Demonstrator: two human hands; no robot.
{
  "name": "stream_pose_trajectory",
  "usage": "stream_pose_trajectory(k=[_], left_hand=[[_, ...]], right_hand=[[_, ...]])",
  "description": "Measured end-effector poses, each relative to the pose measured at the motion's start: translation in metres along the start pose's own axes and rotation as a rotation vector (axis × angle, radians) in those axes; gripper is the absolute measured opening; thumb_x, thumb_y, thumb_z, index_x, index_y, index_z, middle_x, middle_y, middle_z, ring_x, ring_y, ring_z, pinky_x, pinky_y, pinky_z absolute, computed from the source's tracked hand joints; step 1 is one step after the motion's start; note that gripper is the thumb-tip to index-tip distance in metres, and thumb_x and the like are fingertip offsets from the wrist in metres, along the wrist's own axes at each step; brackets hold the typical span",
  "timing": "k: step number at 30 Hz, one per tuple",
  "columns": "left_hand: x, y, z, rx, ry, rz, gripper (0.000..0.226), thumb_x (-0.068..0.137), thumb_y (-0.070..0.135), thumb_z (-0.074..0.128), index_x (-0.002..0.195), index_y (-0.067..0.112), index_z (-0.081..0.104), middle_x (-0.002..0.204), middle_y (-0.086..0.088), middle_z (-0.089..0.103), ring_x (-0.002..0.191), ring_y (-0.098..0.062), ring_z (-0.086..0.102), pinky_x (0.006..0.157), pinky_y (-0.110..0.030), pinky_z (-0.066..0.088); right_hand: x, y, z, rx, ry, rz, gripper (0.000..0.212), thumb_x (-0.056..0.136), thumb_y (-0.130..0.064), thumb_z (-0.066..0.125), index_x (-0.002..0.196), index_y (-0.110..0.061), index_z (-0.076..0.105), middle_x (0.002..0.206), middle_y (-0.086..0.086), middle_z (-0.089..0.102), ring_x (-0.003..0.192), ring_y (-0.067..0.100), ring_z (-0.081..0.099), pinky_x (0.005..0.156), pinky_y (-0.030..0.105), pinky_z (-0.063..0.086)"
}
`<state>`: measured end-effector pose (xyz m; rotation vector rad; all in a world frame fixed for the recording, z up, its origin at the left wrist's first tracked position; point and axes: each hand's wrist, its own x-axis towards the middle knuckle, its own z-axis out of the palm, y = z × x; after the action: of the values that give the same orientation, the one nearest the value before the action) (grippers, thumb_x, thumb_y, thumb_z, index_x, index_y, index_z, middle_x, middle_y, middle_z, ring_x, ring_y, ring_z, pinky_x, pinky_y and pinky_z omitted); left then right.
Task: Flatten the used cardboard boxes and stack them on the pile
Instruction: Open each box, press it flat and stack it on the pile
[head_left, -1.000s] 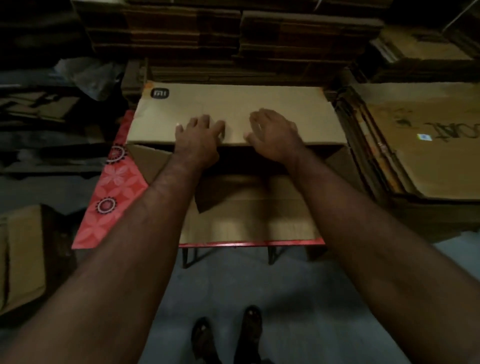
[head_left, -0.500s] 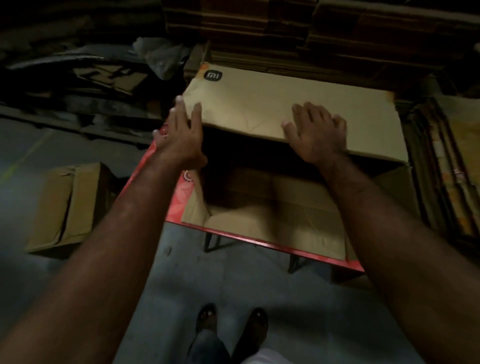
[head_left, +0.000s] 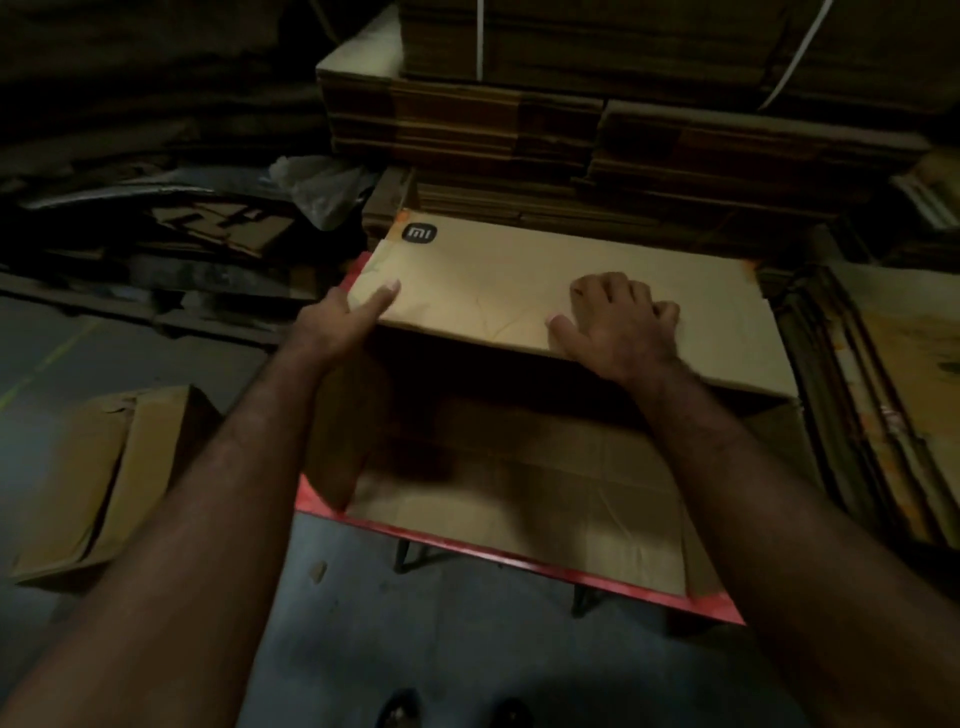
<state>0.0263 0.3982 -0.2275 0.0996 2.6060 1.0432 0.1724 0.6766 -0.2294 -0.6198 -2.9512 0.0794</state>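
We see one open cardboard box (head_left: 519, 483) lying on a red-edged table (head_left: 519, 564), its mouth toward us and its pale top panel (head_left: 519, 280) bearing one dark logo (head_left: 419, 233) at the far left corner. Two hands work on that panel. The left hand (head_left: 337, 325) grips the panel's near left corner, thumb on top (the other fingers are hidden under the edge). The right hand (head_left: 618, 322) presses down on the panel near its front edge, right of the middle, fingers bent with the tips on the cardboard and holding nothing. The box fills most of the table, its lower flap reaching the near edge. Behind the table's far edge rise at least three stacks of flattened cardboard (head_left: 571, 130), the topmost bound with two white straps (head_left: 480, 36). On the floor to the left lies one more box (head_left: 98, 478), partly collapsed. A further pile of flat sheets (head_left: 883, 415) stands just beside the table's right edge.
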Motion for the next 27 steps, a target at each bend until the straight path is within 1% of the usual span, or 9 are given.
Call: stream_pose_trajectory(k=[4, 7, 10, 15, 18, 20, 23, 25, 27], left_hand=[[0.013, 0.001, 0.01, 0.064, -0.008, 0.001, 0.09, 0.091, 0.077, 0.043, 0.154, 0.013, 0.039, 0.153, -0.023, 0.042, 0.137, -0.043, 0.043, 0.111, -0.047, 0.036], [0.025, -0.017, 0.001, 0.231, 0.021, 0.043, 0.099, 0.083, 0.09, 0.032, 0.138, 0.012, 0.058, 0.136, -0.024, 0.057, 0.123, -0.041, 0.055, 0.105, -0.049, 0.045], [0.041, -0.041, -0.022, 0.211, 0.01, 0.082, 0.105, 0.074, 0.097, 0.023, 0.127, 0.019, 0.068, 0.123, -0.02, 0.066, 0.115, -0.039, 0.06, 0.1, -0.052, 0.049], [0.078, -0.066, -0.057, 0.172, 0.033, 0.075, 0.083, 0.094, 0.078, 0.031, 0.127, 0.01, 0.067, 0.125, -0.026, 0.064, 0.117, -0.043, 0.058, 0.099, -0.05, 0.049], [0.085, -0.069, -0.065, 0.21, -0.029, 0.161, 0.1, 0.074, 0.097, 0.03, 0.125, 0.019, 0.065, 0.118, -0.016, 0.068, 0.109, -0.038, 0.062, 0.095, -0.051, 0.053], [0.088, -0.059, -0.067, 0.309, -0.058, 0.254, 0.106, 0.059, 0.104, 0.035, 0.124, 0.026, 0.063, 0.112, -0.007, 0.069, 0.105, -0.033, 0.064, 0.089, -0.046, 0.056], [0.097, -0.029, -0.059, 0.498, -0.069, 0.397, 0.105, 0.058, 0.105, 0.035, 0.127, 0.03, 0.06, 0.114, -0.004, 0.069, 0.105, -0.03, 0.064, 0.081, -0.04, 0.052], [0.104, -0.007, -0.046, 0.572, -0.094, 0.433, 0.102, 0.063, 0.101, 0.034, 0.135, 0.032, 0.054, 0.126, -0.005, 0.066, 0.114, -0.031, 0.061, 0.092, -0.047, 0.049], [0.113, 0.018, -0.035, 0.661, -0.035, 0.452, 0.102, 0.065, 0.097, 0.044, 0.144, 0.032, 0.046, 0.144, -0.007, 0.053, 0.133, -0.034, 0.047, 0.108, -0.063, 0.034]], right_hand=[[0.02, 0.014, -0.019, 0.006, 0.075, 0.119, 0.082, 0.087, -0.079, 0.044, 0.15, -0.026, 0.038, 0.158, 0.01, 0.034, 0.143, 0.03, 0.032, 0.107, 0.055, 0.027], [0.023, 0.018, -0.009, -0.022, -0.034, 0.161, 0.09, 0.087, -0.085, 0.029, 0.154, -0.025, 0.033, 0.162, 0.008, 0.031, 0.148, 0.027, 0.028, 0.111, 0.057, 0.023], [0.029, -0.012, 0.008, -0.025, -0.076, 0.135, 0.085, 0.092, -0.08, 0.022, 0.157, -0.025, 0.027, 0.164, 0.006, 0.028, 0.15, 0.025, 0.024, 0.115, 0.062, 0.017], [0.053, -0.082, 0.024, -0.023, -0.117, 0.129, 0.082, 0.095, -0.076, 0.018, 0.161, -0.027, 0.017, 0.169, 0.003, 0.015, 0.154, 0.025, 0.014, 0.117, 0.067, 0.007], [0.056, -0.084, 0.021, -0.02, -0.111, 0.139, 0.084, 0.094, -0.078, 0.018, 0.161, -0.029, 0.015, 0.169, 0.002, 0.015, 0.154, 0.025, 0.015, 0.117, 0.066, 0.009], [0.054, -0.069, 0.012, -0.029, -0.138, 0.151, 0.09, 0.09, -0.084, 0.019, 0.161, -0.03, 0.012, 0.169, 0.002, 0.015, 0.153, 0.026, 0.016, 0.116, 0.065, 0.012], [0.04, -0.036, -0.006, -0.092, -0.26, 0.176, 0.099, 0.083, -0.092, 0.019, 0.162, -0.034, 0.004, 0.171, 0.003, 0.01, 0.153, 0.029, 0.016, 0.115, 0.064, 0.019], [0.026, -0.019, -0.018, -0.122, -0.339, 0.196, 0.1, 0.082, -0.093, 0.022, 0.162, -0.037, -0.001, 0.171, 0.002, 0.006, 0.154, 0.03, 0.015, 0.115, 0.063, 0.019], [0.01, -0.008, -0.028, -0.144, -0.392, 0.245, 0.101, 0.081, -0.093, 0.025, 0.162, -0.038, -0.002, 0.171, 0.002, 0.006, 0.154, 0.032, 0.015, 0.115, 0.063, 0.018]])
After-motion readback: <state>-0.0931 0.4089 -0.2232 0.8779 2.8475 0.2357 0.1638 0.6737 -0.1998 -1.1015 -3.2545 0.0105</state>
